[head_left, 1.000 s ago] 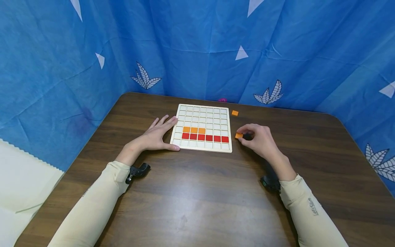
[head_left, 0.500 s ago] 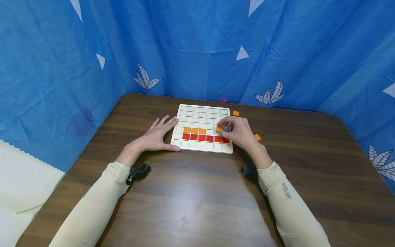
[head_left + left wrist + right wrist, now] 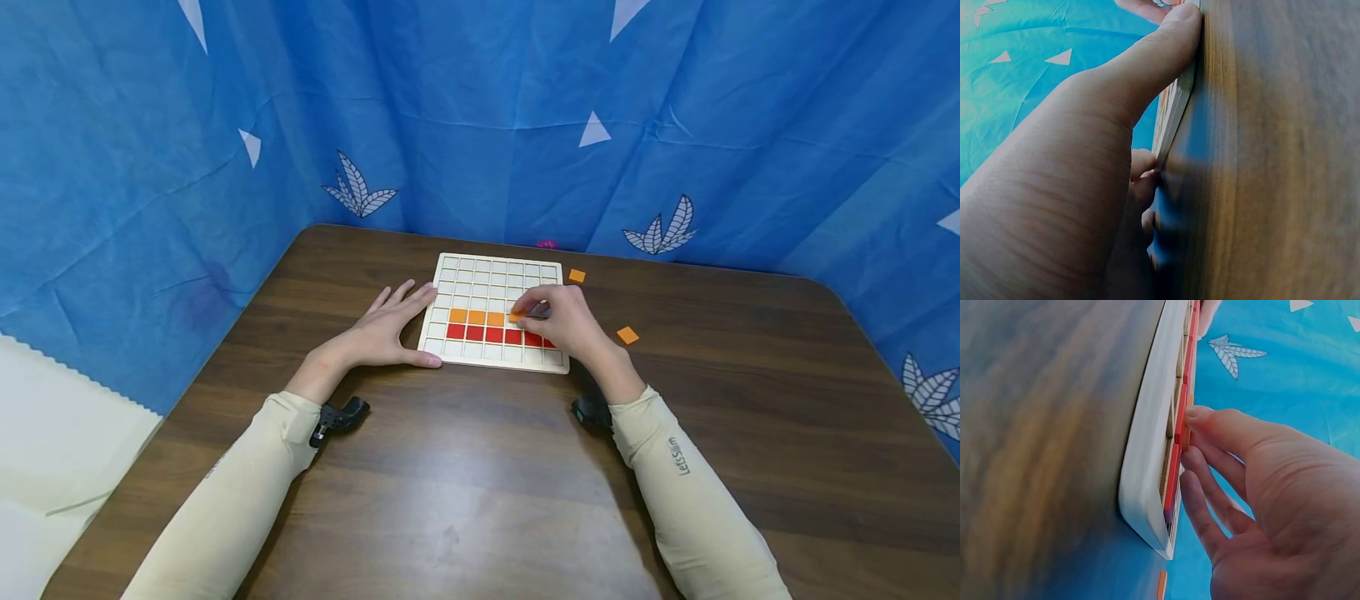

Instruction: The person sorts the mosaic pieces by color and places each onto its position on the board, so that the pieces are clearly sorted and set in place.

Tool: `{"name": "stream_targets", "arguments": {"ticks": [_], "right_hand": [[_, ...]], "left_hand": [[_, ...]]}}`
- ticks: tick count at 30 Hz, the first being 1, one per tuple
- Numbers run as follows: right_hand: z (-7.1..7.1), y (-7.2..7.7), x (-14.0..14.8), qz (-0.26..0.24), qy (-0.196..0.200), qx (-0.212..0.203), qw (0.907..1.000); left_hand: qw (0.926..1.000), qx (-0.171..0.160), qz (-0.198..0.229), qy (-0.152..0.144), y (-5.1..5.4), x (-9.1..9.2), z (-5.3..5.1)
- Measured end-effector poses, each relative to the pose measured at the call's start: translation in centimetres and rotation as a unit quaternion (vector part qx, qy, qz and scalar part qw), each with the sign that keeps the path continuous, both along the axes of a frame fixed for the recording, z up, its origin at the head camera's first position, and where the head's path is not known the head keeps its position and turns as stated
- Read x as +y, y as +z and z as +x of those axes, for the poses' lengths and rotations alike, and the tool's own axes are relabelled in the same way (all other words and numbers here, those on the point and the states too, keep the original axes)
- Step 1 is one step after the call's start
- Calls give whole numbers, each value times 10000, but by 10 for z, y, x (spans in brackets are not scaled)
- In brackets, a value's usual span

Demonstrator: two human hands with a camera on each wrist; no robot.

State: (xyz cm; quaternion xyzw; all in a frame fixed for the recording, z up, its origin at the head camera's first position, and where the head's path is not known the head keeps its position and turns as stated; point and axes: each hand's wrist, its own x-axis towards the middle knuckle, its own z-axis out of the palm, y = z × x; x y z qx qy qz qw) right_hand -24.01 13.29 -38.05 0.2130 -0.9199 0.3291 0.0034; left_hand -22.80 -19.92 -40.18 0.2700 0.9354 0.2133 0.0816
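Note:
A pale gridded board (image 3: 480, 277) lies flat on the table. Along its left side rests my left hand (image 3: 375, 335), fingers spread, with the thumb at the near left corner; the left wrist view shows the thumb (image 3: 1169, 47) against the board's edge. My right hand (image 3: 566, 321) is over the board's right part and pinches an orange square tile (image 3: 516, 317) between thumb and fingertips. That tile is just right of three orange tiles (image 3: 476, 317) in a row. Nearer me runs a row of several red tiles (image 3: 474, 332), its right end partly covered by the right hand.
Two loose orange tiles lie on the table: one (image 3: 577, 276) off the board's far right corner, another (image 3: 627, 335) right of the right hand. A blue curtain (image 3: 480, 125) hangs behind the wooden table (image 3: 450, 483). Each wrist wears a black device (image 3: 341, 417).
My right hand has carried the orange tile leftward from the table beside the board to the cell by the orange row. A loose tile formerly hidden under that hand now shows. The left hand stays put.

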Motion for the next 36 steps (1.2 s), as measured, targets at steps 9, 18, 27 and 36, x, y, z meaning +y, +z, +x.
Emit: {"name": "stream_targets", "arguments": {"ticks": [9, 18, 27, 36], "right_hand": [[2, -1, 1, 91, 253, 259, 9993], [6, -3, 2, -80, 470, 611, 9970], [19, 1, 20, 76, 87, 689, 9976], [34, -2, 70, 382, -378, 866, 9948]], "left_hand": [[10000, 9, 4, -12, 0, 1, -1], [10000, -13, 14, -3, 0, 0, -1], [10000, -25, 20, -10, -1, 0, 0], [10000, -14, 41, -14, 0, 0, 1]]}}
